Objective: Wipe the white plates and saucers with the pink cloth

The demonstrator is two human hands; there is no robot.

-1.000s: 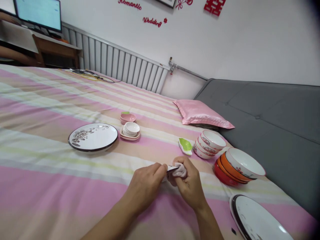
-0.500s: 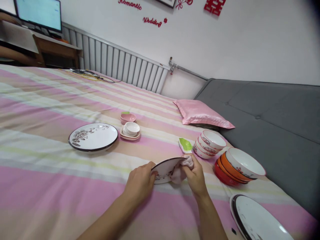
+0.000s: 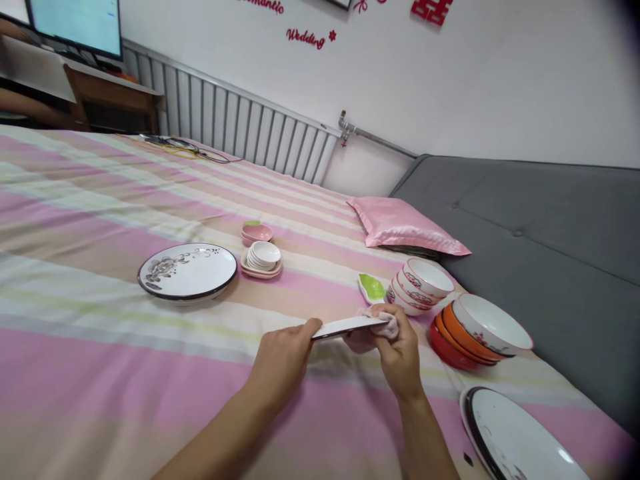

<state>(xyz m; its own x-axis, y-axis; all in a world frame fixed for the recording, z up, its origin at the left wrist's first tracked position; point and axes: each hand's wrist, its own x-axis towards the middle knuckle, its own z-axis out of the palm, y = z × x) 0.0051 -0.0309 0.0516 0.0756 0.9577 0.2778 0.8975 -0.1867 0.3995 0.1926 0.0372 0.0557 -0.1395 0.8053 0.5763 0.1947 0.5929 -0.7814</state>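
Observation:
A white plate (image 3: 345, 327) with a dark rim is held above the bed, tipped so that it shows almost edge-on. My left hand (image 3: 284, 360) grips its left edge, thumb on top. At the right edge, my right hand (image 3: 400, 350) is closed on a pale cloth (image 3: 365, 341) that wraps round the rim and hangs below the plate. Just beyond my right hand lies a green leaf-shaped dish (image 3: 372, 289). Beside that dish stands a stack of white bowls (image 3: 425, 280) with red rims.
Stacked floral plates (image 3: 188, 272) lie left; small white dishes (image 3: 264, 256) and pink bowls (image 3: 257, 233) sit mid-bed. Orange and white bowls (image 3: 480, 327) and more plates (image 3: 525, 433) are at right. A pink pillow (image 3: 407, 227) rests by the grey headboard (image 3: 525, 227). A person sits far left.
The plate has turned from showing its floral face to nearly edge-on. My right hand, with the cloth, has shifted slightly right and stays at the plate's right edge.

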